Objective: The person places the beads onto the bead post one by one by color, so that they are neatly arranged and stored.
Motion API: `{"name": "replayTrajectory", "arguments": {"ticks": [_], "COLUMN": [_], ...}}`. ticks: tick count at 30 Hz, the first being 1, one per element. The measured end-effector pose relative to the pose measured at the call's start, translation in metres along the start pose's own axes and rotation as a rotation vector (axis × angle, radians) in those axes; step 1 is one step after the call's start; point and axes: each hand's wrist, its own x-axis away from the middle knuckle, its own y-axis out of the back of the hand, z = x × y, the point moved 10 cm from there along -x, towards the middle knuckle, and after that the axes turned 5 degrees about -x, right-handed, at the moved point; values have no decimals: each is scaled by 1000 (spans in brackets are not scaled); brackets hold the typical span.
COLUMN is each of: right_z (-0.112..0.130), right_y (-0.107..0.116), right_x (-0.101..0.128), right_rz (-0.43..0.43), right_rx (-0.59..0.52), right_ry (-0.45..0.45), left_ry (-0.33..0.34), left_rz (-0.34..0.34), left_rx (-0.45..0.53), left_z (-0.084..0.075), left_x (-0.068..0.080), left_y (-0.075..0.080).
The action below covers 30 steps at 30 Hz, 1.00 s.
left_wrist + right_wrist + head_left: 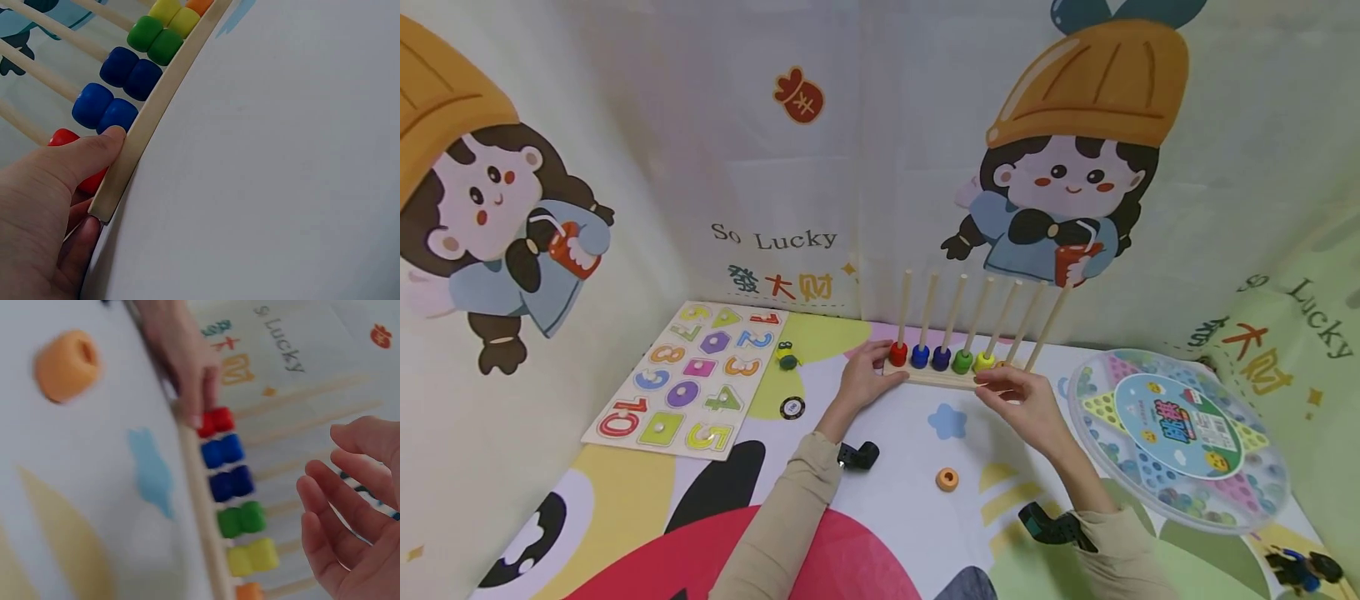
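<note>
A wooden peg rack (940, 379) stands near the back of the table, its pegs carrying paired beads in red (898, 354), blue, dark blue, green (962, 362) and yellow. An orange bead (249, 591) sits on the peg past the yellow ones. My left hand (862, 379) grips the rack's red end, thumb (103, 147) over the front edge near the blue beads. Near the other end is my right hand (1018, 404), fingers loosely bent and holding nothing; the right wrist view shows it apart from the pegs. A loose orange bead (947, 479) lies in front of the rack.
On the left lies a number puzzle board (688, 379), with a small yellow-green toy (787, 357) and a round black token (792, 407) beside it. A round game board in clear packaging (1180, 437) lies right. A figurine (1303, 568) is at the lower right. Printed fabric hangs behind.
</note>
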Motion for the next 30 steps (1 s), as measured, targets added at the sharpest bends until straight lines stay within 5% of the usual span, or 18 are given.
{"name": "replayTrajectory", "arguments": {"ticks": [13,30], "right_z": [-9,-17], "right_y": [-66,-98], "right_x": [31,52], "right_rz": [333,499], "right_rx": [-101,-88], "right_ry": [7,-19], "left_ry": [-8,0], "left_rz": [-3,2], "left_rx": [-3,1], "left_z": [-1,-2], "left_x": [0,2], "left_y": [0,1]}}
